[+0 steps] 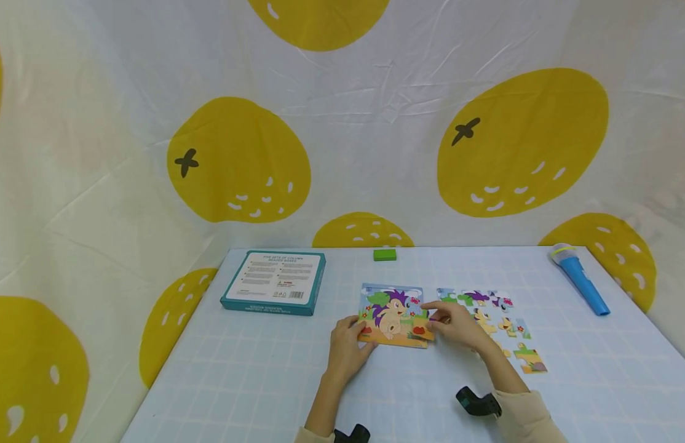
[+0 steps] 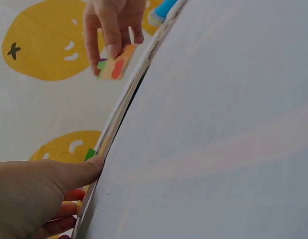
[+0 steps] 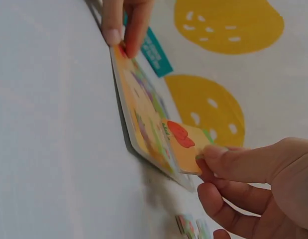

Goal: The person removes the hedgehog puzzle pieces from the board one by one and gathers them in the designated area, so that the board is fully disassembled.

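A puzzle board (image 1: 391, 314) with a purple-haired cartoon hedgehog lies in front of me. My left hand (image 1: 345, 349) grips its left edge near the front corner, thumb and fingers on the rim in the right wrist view. Over the board's right side, my right hand (image 1: 459, 323) pinches a puzzle piece (image 3: 182, 142) between thumb and fingers. That piece is orange with a red shape and a bit of green. Several loose puzzle pieces (image 1: 533, 361) are spread on the table to the right, partly hidden by the right hand and forearm.
A teal-edged box (image 1: 276, 280) rests at the back left of the table (image 1: 237, 381). Near the back edge is a green block (image 1: 384, 255). A blue toy microphone (image 1: 583, 283) lies at the far right. Behind hangs a cloth with yellow fruit shapes.
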The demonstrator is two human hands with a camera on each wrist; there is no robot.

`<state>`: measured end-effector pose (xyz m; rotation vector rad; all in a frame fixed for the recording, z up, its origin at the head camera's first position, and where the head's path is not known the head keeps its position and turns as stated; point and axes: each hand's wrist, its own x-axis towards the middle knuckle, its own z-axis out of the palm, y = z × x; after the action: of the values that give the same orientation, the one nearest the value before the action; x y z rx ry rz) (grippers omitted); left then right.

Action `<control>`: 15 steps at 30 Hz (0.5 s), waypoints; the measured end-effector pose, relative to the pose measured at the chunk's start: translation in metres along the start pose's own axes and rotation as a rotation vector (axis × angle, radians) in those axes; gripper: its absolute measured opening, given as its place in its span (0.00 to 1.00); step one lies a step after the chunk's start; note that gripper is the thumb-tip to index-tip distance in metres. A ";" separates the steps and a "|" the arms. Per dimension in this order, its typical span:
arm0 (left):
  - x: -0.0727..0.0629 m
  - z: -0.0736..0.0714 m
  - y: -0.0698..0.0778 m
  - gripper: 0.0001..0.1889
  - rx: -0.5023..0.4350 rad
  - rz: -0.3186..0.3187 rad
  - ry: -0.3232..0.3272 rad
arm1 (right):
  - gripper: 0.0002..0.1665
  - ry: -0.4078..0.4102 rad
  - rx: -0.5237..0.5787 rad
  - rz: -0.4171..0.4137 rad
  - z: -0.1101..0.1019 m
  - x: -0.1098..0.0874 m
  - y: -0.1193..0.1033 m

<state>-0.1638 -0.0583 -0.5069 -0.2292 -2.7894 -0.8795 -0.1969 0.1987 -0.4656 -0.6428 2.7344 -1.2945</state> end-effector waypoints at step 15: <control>0.000 0.001 0.004 0.24 0.011 -0.025 0.010 | 0.21 -0.116 -0.085 0.171 -0.042 -0.046 0.019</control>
<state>-0.1627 -0.0549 -0.5055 -0.1873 -2.7927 -0.8686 -0.1710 0.2577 -0.4583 -0.4619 2.6931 -1.0753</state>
